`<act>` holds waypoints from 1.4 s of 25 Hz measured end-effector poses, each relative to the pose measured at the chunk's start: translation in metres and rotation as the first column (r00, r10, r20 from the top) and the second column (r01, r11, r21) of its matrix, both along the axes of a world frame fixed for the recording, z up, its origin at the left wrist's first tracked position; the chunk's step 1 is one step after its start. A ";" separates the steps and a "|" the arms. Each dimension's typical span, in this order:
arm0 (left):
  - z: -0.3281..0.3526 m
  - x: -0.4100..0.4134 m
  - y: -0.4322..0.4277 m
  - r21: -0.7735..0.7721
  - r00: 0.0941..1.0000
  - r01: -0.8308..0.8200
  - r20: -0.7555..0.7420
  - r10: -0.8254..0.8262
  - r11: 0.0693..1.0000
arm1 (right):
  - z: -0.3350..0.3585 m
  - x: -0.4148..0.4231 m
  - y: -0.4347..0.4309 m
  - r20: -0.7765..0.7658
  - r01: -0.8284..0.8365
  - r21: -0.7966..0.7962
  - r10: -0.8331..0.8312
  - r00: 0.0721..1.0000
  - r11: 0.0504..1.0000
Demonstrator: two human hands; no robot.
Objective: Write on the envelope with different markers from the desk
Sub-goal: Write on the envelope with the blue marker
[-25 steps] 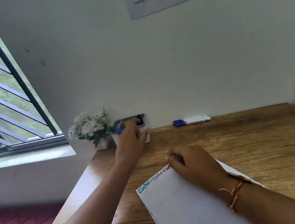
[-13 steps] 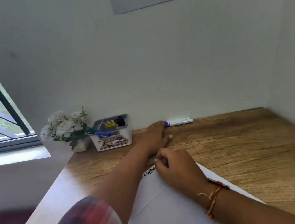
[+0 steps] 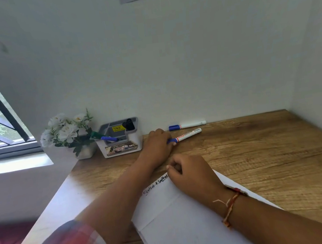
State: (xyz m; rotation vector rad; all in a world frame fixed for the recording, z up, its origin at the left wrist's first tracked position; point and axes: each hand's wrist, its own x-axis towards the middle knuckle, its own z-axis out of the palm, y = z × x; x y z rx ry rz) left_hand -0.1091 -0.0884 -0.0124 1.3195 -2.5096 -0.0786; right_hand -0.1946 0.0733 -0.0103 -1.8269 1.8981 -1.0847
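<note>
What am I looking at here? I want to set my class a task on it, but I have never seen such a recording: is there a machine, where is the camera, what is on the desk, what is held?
There is no machine. A person wears one wide-angle camera on the head, so the single view looks forward and down at their two bare hands. The left hand grips the blue-capped end of a white marker at the wooden desk. The right hand rests with curled fingers on a white envelope with handwriting along its far edge. A second marker lies by the wall. To the left stand a grey organiser holding pens and a pot of white flowers.
</note>
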 end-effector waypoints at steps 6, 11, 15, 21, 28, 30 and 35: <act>0.010 0.059 0.082 0.266 0.870 -0.075 -0.454 0.193 0.961 | 0.007 0.002 0.005 0.009 -0.006 0.017 0.006 1.000 1.000; 0.015 0.095 0.131 0.406 0.651 0.154 -0.728 0.217 0.901 | 0.017 0.006 0.010 0.278 0.006 -0.043 0.006 0.961 0.999; 0.025 0.103 0.133 0.326 0.671 0.285 -0.740 0.055 0.901 | 0.028 0.003 0.017 0.698 -0.209 -0.011 0.157 0.699 0.978; 0.022 0.103 0.135 0.279 0.702 0.346 -0.710 -0.050 0.896 | 0.033 0.000 0.023 0.737 -0.305 0.045 0.174 0.652 0.951; 0.024 0.101 0.135 0.253 0.703 0.394 -0.702 -0.112 0.884 | 0.032 0.001 0.020 0.794 -0.337 0.066 0.155 0.587 0.939; 0.024 0.099 0.137 0.264 0.670 0.423 -0.735 -0.103 0.867 | 0.033 0.002 0.020 0.780 -0.337 0.069 0.159 0.606 0.939; 0.025 0.095 0.141 0.348 0.541 0.505 -0.840 0.025 0.790 | 0.034 0.002 0.019 0.832 -0.332 0.068 0.130 0.539 0.941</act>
